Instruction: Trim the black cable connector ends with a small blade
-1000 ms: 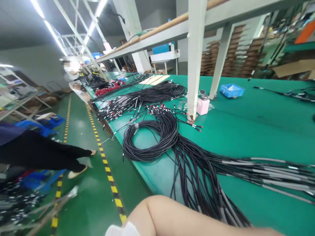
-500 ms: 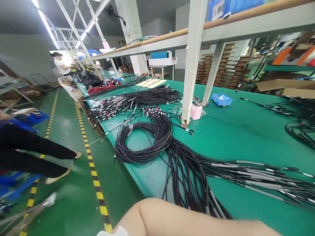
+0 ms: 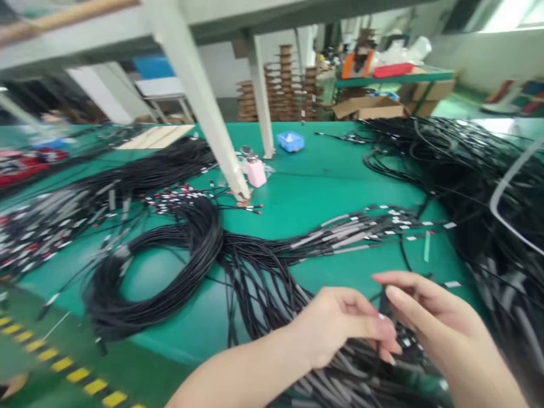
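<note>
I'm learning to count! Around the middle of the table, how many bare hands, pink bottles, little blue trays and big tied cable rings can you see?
Hands: 2, left hand and right hand
Pink bottle: 1
Blue tray: 1
Cable ring: 1
Total: 5

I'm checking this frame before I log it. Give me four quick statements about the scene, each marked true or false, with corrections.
1. The left hand and right hand are close together. True.
2. The left hand reaches inside the coiled cable bundle. False: the coiled cable bundle lies apart from both hands.
3. The pink bottle lies on its side. False: the pink bottle stands upright.
4. The small tray is blue. True.
</note>
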Tool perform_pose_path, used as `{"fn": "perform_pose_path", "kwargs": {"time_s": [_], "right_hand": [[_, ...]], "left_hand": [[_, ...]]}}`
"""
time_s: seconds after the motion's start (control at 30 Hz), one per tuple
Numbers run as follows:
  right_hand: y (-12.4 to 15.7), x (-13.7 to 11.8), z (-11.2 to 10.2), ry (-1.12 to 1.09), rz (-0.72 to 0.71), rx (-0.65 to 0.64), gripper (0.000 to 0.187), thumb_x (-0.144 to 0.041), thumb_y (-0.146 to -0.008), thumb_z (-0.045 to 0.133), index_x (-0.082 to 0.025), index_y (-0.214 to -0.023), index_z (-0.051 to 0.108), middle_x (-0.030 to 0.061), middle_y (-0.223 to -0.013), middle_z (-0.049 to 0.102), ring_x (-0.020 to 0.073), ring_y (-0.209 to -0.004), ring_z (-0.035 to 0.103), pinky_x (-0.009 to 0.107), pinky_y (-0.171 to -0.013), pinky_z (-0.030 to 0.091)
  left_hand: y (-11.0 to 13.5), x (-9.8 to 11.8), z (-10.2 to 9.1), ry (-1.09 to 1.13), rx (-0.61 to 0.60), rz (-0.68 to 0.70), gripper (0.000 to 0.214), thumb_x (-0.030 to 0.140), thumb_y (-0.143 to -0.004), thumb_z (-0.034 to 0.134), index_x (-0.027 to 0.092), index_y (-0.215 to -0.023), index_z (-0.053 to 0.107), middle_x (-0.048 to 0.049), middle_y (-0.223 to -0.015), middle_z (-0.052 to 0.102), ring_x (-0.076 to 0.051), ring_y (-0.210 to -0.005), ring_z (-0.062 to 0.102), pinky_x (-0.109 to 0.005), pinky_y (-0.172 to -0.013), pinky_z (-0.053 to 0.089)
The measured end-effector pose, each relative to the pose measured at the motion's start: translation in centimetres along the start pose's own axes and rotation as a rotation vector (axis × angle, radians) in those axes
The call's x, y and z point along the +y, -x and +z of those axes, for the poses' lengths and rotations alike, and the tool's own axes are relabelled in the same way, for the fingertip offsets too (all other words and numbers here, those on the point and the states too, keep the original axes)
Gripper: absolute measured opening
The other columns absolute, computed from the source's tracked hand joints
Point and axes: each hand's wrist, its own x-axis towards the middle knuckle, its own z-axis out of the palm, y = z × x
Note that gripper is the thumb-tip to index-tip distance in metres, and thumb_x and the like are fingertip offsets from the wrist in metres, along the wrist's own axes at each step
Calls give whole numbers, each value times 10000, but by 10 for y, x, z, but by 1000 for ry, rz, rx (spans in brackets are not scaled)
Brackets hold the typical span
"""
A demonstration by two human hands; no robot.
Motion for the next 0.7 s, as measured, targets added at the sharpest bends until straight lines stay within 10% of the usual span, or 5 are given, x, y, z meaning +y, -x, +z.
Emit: {"fn": "perform_pose_path", "kwargs": {"time_s": [0.2,0.53,0.7], "right_hand": [[-8,-12,2,-193,4,56,423,-557,-1005,550,-214,-1114,772,73,-906,697,137,-625,510,247,-492,425],[-33,26,-21,789,-210,103,402,-248,-1006,397,-115,-1242,695,167,-1030,662,282,-897,679,412,-826,576],[-53,46,-21,867,-159,77,354,-229,-947,492,-92,-1172,728,217,-1009,675,377,-958,657,560,-899,550]], "left_hand": [[9,21,2,-16,81,18,371,358,-576,976,137,-567,678,-47,-602,743,-129,-485,642,-247,-537,494],[8,27,4,-67,70,-17,289,387,-646,945,136,-674,805,-45,-530,693,-110,-486,596,-212,-502,451],[8,27,-2,-65,49,11,265,387,-695,917,144,-722,813,-20,-526,658,-94,-481,556,-230,-538,453]]}}
